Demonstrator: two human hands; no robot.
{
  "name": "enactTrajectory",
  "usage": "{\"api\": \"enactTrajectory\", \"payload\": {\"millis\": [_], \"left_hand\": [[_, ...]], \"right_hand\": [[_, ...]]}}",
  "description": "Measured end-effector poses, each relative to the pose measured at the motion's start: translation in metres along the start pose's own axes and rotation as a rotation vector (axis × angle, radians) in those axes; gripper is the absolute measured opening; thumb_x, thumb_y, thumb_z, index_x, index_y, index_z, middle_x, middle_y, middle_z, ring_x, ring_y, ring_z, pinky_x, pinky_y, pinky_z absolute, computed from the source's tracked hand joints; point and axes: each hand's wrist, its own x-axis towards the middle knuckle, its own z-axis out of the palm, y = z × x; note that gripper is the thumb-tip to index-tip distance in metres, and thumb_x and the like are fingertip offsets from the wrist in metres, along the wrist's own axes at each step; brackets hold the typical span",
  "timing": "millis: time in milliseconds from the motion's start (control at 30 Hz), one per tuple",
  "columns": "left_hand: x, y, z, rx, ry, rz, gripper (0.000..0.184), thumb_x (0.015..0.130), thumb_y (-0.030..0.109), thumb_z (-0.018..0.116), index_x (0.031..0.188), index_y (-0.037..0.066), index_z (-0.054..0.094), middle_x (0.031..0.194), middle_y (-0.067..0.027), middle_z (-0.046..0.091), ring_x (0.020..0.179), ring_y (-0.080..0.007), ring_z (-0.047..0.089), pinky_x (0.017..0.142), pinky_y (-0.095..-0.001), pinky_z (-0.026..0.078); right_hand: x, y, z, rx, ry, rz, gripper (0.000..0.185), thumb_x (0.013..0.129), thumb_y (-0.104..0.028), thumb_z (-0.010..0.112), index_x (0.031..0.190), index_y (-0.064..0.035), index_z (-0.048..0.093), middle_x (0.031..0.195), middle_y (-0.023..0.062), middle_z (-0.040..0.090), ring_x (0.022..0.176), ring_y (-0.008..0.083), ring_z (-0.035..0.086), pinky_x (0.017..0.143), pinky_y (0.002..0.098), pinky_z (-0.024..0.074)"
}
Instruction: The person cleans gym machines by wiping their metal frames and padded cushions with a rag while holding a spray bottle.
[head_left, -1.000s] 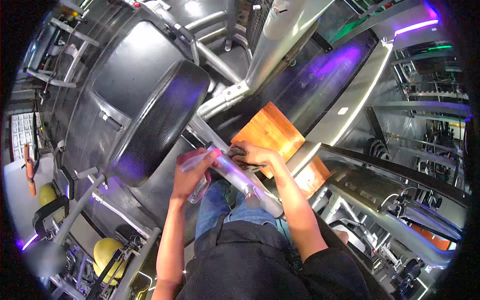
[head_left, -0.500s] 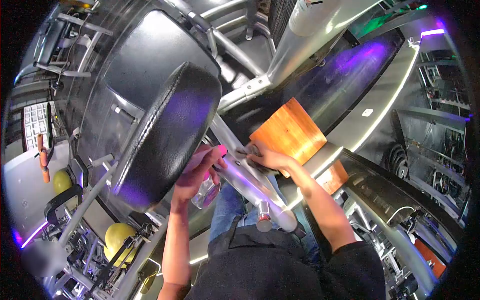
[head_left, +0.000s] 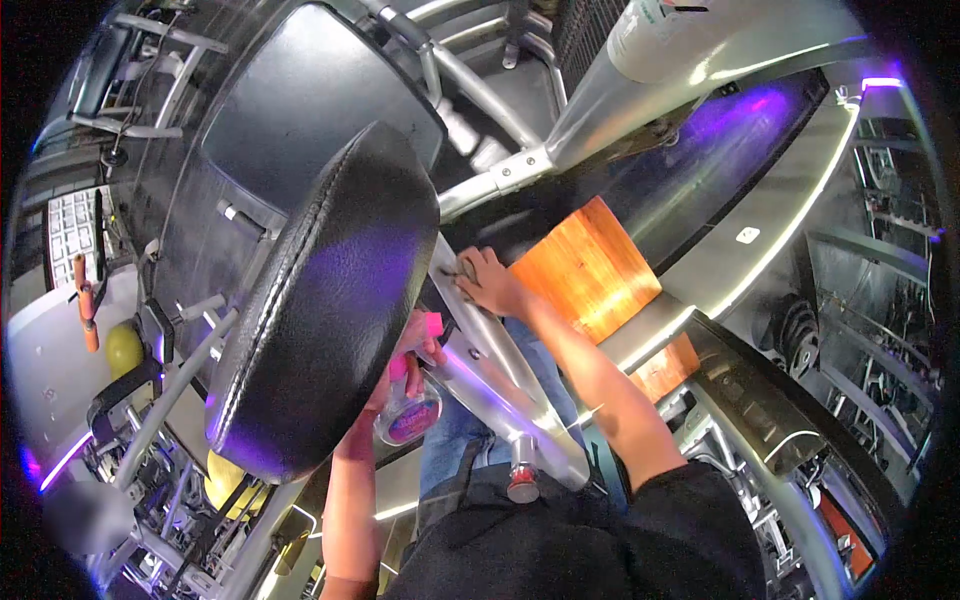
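My left hand (head_left: 398, 368) is wrapped round the neck of a clear spray bottle (head_left: 412, 418) with a pink spray head. The black padded seat (head_left: 320, 290) partly covers this hand. My right hand (head_left: 487, 282) presses a small dark cloth (head_left: 464, 267) onto the slanted silver frame tube (head_left: 480, 325) of the exercise machine. Most of the cloth is hidden beneath the fingers. Lower on the frame, close to my body, sits a round knob (head_left: 522, 484).
Beyond the seat is a wide black pad (head_left: 320, 100). A wooden box (head_left: 590, 270) stands right of my right hand, beside a light-edged ledge (head_left: 745, 260). A thick silver post (head_left: 620, 90) rises at the top. Yellow balls (head_left: 124, 350) and gym equipment are at the left.
My right hand has slid up the tube toward the seat with the cloth. My left hand and the spray bottle have shifted slightly down. The view has moved a little.
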Motion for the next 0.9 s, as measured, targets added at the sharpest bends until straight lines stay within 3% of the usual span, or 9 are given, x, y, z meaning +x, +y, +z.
{"api": "enactTrajectory", "payload": {"millis": [33,167,267,367,467,567,667,900], "left_hand": [[0.001,0.002,-0.003,0.047,-0.017,-0.037,0.041,0.092,0.035,0.054,0.076,-0.002,0.057,0.07,-0.0178,0.063,0.035,-0.017,0.05,0.034,-0.0278,0.04],[0.006,0.011,-0.005,0.099,-0.077,-0.13,0.039,0.091,0.034,0.055,0.075,-0.001,0.057,0.066,-0.017,0.063,0.036,-0.0173,0.051,0.034,-0.0281,0.04],[0.01,0.013,-0.009,0.134,-0.08,-0.163,0.038,0.091,0.034,0.055,0.075,0.0,0.058,0.067,-0.0176,0.063,0.036,-0.0179,0.051,0.034,-0.0283,0.04],[0.011,0.014,-0.009,0.153,-0.065,-0.215,0.039,0.09,0.035,0.056,0.073,0.001,0.057,0.067,-0.0178,0.064,0.036,-0.0183,0.051,0.033,-0.0283,0.04],[0.011,0.017,-0.007,0.165,-0.045,-0.239,0.04,0.09,0.037,0.056,0.073,0.001,0.058,0.066,-0.0178,0.063,0.036,-0.0186,0.051,0.033,-0.0279,0.04],[0.011,0.022,-0.002,0.157,-0.017,-0.249,0.041,0.089,0.038,0.057,0.072,0.001,0.059,0.065,-0.0184,0.063,0.036,-0.0198,0.051,0.032,-0.0283,0.039],[0.013,0.021,-0.005,0.157,-0.081,-0.229,0.042,0.089,0.038,0.057,0.073,0.0,0.059,0.065,-0.0196,0.063,0.036,-0.0214,0.052,0.031,-0.0292,0.039],[0.012,0.014,-0.014,0.087,-0.039,-0.248,0.043,0.089,0.039,0.057,0.074,-0.002,0.06,0.064,-0.0204,0.062,0.037,-0.0243,0.054,0.03,-0.0313,0.039]], "right_hand": [[0.02,0.006,0.009,-0.021,0.076,-0.044,0.046,0.091,-0.033,0.058,0.127,-0.0105,0.04,0.119,0.0267,0.045,0.107,0.05,0.051,0.092,0.0522,0.045],[0.075,0.0,0.021,0.041,0.177,0.161,0.042,0.089,-0.034,0.058,0.123,-0.013,0.045,0.115,0.0227,0.048,0.1,0.0462,0.057,0.091,0.0489,0.0462],[0.07,0.0,0.018,0.038,0.146,0.163,0.042,0.089,-0.037,0.058,0.12,-0.0123,0.047,0.114,0.0208,0.049,0.103,0.0443,0.056,0.091,0.0482,0.0458],[0.031,0.011,0.004,0.089,0.035,-0.019,0.044,0.084,-0.036,0.063,0.12,-0.0142,0.047,0.112,0.021,0.05,0.1,0.0433,0.056,0.087,0.0471,0.0477],[-0.029,-0.006,-0.022,0.098,-0.031,-0.062,0.042,0.086,-0.033,0.062,0.119,-0.0105,0.048,0.105,0.0187,0.051,0.096,0.0367,0.057,0.085,0.0435,0.0468],[-0.05,-0.012,-0.026,0.308,-0.018,0.048,0.032,0.092,-0.027,0.063,0.115,-0.0068,0.053,0.096,0.0109,0.055,0.093,0.0232,0.055,0.081,0.0347,0.0446],[-0.021,0.01,-0.002,0.402,0.068,0.033,0.032,0.092,-0.025,0.063,0.115,-0.0045,0.053,0.1,0.0176,0.053,0.096,0.0254,0.055,0.085,0.0366,0.0458],[0.095,0.045,0.049,0.464,0.253,0.069,0.039,0.091,-0.031,0.062,0.118,-0.0047,0.053,0.108,0.0233,0.055,0.106,0.0331,0.056,0.089,0.0432,0.0457]]}}
